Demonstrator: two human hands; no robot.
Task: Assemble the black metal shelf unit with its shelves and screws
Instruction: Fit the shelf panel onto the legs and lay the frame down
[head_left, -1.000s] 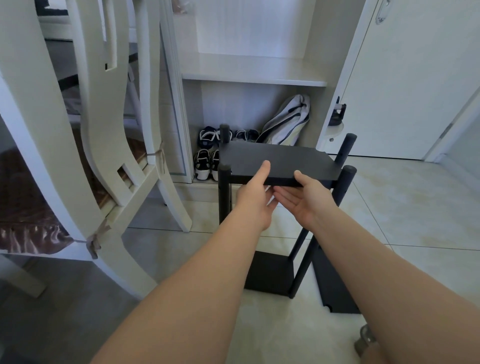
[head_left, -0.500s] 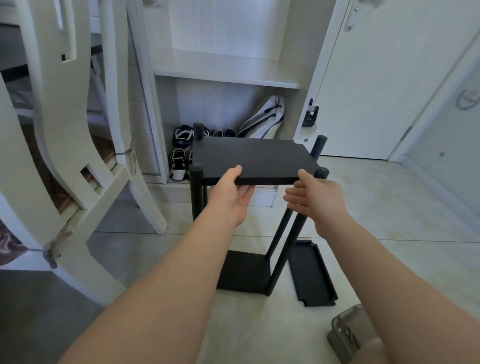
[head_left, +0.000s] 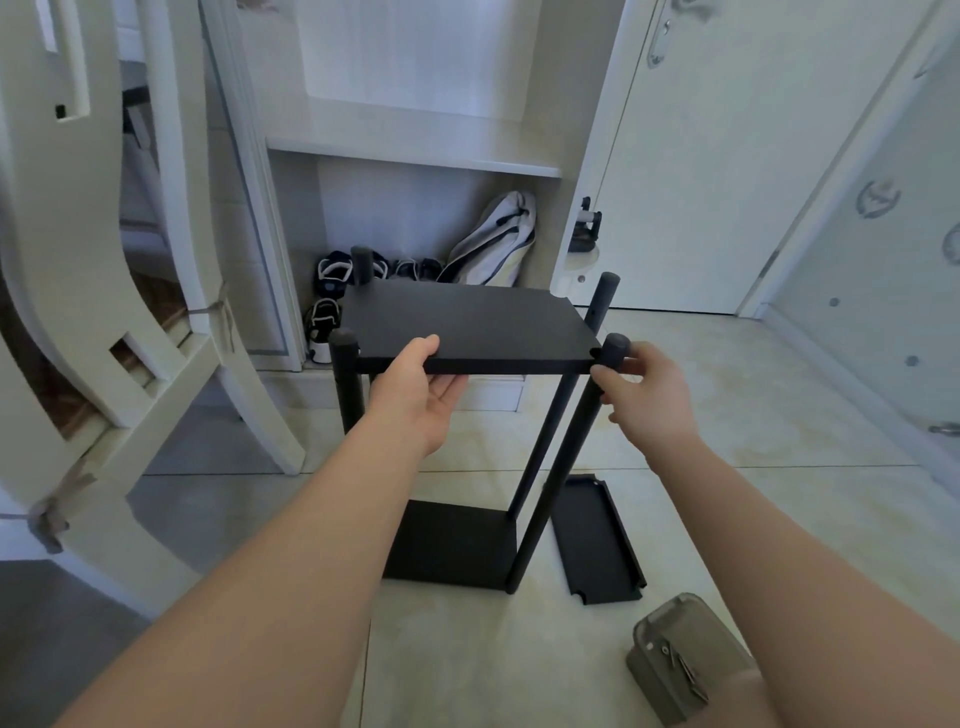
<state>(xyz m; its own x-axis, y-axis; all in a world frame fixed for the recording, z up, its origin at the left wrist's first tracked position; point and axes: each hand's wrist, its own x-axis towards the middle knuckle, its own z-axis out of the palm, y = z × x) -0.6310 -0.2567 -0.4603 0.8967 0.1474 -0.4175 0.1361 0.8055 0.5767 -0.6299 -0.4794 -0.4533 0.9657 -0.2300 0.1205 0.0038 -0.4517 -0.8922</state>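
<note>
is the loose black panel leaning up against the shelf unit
No, the loose black panel lies flat on the floor beside the right-hand posts of the shelf unit.

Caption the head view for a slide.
Left hand grips the front edge of the top shelf; right hand pinches the near right post.

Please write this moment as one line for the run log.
step: fitting top shelf | left hand: grips top shelf front edge | right hand: pinches front-right post | spare shelf: flat on floor
</note>
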